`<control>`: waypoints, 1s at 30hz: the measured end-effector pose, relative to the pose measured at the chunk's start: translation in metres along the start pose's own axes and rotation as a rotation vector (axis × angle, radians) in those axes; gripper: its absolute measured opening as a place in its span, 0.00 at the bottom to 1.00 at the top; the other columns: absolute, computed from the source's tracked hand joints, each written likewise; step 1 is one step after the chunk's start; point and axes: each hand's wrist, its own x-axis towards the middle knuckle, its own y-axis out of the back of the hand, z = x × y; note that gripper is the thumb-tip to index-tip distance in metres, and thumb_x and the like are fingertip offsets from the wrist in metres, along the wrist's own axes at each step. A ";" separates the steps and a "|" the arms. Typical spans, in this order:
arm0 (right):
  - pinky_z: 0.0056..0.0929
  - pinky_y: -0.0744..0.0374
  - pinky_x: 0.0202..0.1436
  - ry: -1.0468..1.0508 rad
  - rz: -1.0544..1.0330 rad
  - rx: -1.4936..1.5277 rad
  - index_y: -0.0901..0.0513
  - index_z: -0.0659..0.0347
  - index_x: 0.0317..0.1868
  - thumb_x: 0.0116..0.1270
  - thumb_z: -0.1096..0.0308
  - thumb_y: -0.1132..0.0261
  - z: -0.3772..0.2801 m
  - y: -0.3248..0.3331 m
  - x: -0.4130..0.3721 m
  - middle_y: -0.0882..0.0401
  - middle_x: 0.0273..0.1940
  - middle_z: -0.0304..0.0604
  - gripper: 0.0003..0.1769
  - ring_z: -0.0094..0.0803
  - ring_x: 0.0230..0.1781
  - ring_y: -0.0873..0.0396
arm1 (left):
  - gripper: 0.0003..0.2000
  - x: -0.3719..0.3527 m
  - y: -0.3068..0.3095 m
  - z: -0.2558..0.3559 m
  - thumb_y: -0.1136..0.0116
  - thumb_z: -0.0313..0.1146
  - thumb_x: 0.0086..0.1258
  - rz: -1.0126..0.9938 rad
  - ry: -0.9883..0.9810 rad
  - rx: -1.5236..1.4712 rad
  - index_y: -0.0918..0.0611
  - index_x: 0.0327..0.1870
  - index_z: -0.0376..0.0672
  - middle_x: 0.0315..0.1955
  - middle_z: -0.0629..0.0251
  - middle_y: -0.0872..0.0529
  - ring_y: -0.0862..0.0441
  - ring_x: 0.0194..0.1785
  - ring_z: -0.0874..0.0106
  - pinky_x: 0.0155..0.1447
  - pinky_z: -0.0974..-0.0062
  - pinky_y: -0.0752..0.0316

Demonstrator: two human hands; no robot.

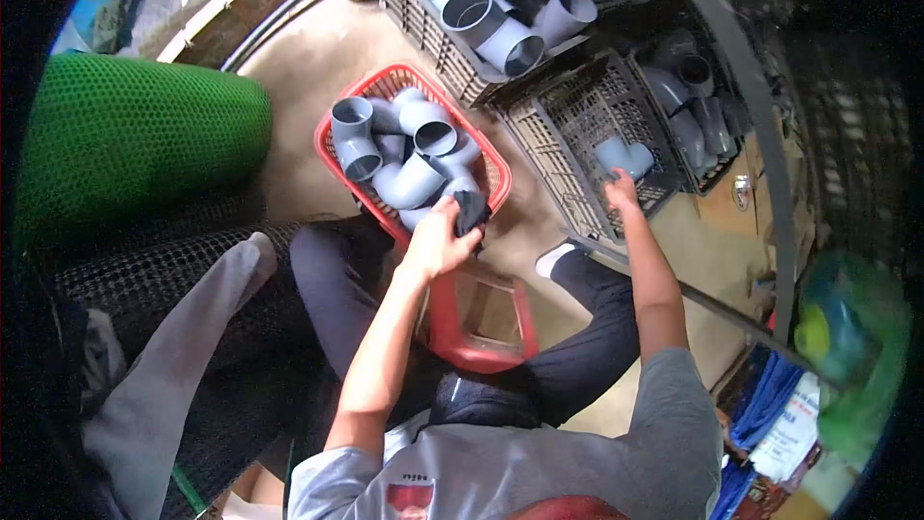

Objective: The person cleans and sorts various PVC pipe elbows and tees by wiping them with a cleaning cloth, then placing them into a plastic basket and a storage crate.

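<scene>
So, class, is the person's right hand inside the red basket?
No, the right hand is at a grey pipe fitting, over a black crate beside the red basket.

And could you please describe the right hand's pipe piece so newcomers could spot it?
Find the middle black crate, right of the red basket. Inside, at the right hand, is a blue-grey pipe piece, alone there, unlike the heaped pieces nearby.

Crates [433, 45] of pipe fittings [497, 39] and rolled green mesh [154, 140] suggest a workshop, though the edges are dark.
</scene>
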 end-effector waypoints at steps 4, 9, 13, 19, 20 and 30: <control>0.46 0.20 0.65 0.124 0.015 -0.277 0.28 0.51 0.76 0.61 0.65 0.27 -0.037 0.011 0.019 0.17 0.61 0.60 0.40 0.58 0.61 0.18 | 0.22 -0.001 0.016 0.022 0.30 0.36 0.60 -0.205 0.039 -0.004 0.18 0.53 0.35 0.49 0.42 0.16 0.18 0.57 0.43 0.63 0.53 0.22; 0.53 0.20 0.66 -0.156 -0.234 -0.643 0.30 0.43 0.77 0.66 0.63 0.27 -0.081 0.020 0.038 0.19 0.64 0.60 0.39 0.56 0.65 0.19 | 0.21 0.007 0.020 0.018 0.30 0.37 0.60 -0.234 0.069 0.003 0.19 0.52 0.36 0.48 0.45 0.16 0.17 0.56 0.45 0.62 0.54 0.21; 0.51 0.20 0.65 -0.126 0.001 -0.544 0.27 0.46 0.73 0.66 0.68 0.27 -0.032 -0.010 0.071 0.14 0.55 0.61 0.35 0.57 0.60 0.16 | 0.19 0.010 0.022 0.022 0.29 0.37 0.60 -0.207 0.077 0.038 0.20 0.47 0.35 0.45 0.48 0.17 0.17 0.53 0.46 0.59 0.54 0.20; 0.44 0.19 0.45 0.200 0.310 0.011 0.26 0.63 0.46 0.68 0.69 0.27 -0.029 0.017 0.004 0.13 0.37 0.56 0.16 0.53 0.41 0.12 | 0.16 0.012 0.010 0.015 0.32 0.34 0.65 -0.050 0.052 -0.166 0.19 0.48 0.34 0.40 0.45 0.15 0.16 0.48 0.45 0.54 0.57 0.21; 0.41 0.19 0.42 0.257 0.333 0.189 0.27 0.63 0.44 0.69 0.69 0.27 -0.039 0.025 -0.020 0.14 0.35 0.56 0.16 0.48 0.37 0.12 | 0.16 0.012 0.007 0.015 0.32 0.34 0.66 0.000 0.038 -0.210 0.18 0.49 0.35 0.39 0.45 0.14 0.15 0.46 0.47 0.53 0.57 0.21; 0.40 0.17 0.45 0.605 0.042 0.273 0.18 0.64 0.50 0.70 0.70 0.30 -0.208 0.090 -0.325 0.13 0.37 0.58 0.12 0.46 0.38 0.12 | 0.20 0.001 -0.017 0.039 0.36 0.41 0.78 -0.061 0.338 -1.579 0.23 0.64 0.41 0.52 0.63 0.13 0.15 0.57 0.69 0.63 0.63 0.18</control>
